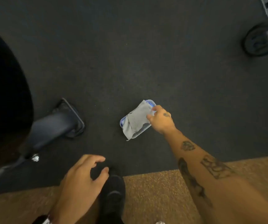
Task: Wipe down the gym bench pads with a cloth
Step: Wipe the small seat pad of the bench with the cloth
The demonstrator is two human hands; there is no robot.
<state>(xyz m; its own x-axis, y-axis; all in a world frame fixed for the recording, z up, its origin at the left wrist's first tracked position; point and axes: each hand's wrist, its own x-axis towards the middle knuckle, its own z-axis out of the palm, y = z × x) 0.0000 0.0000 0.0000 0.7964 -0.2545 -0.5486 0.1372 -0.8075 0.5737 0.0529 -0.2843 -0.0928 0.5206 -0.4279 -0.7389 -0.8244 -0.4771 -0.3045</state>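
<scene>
- Dark rubber-like floor (130,54) with a fine speckle fills most of the view; it looks matte and evenly lit.
- Along the bottom edge the floor changes to a tan, grainy carpet (154,196); the border between the two runs nearly straight, rising a little to the right.
- On the dark floor lies a small clear container (139,134) with a blue tint at its rim, tilted diagonally.
- A grey cloth (137,121) is draped over this container and hangs a little past its lower corner.
- The right hand (160,119) reaches down with a tattooed forearm; its fingertips pinch the upper right edge of the cloth.
- The left hand (83,177) hovers low near the body, fingers loosely curved and spread, holding nothing.
- A black shoe (113,194) stands across the border of the carpet and the dark floor, between the two arms.
- At the left, a dark padded bench part (5,94) fills the edge, and a metal leg with a flat black foot (70,120) rests on the floor.
- At the upper right, a black round weight plate (261,41) stands beside some grey equipment that is cut by the frame.
</scene>
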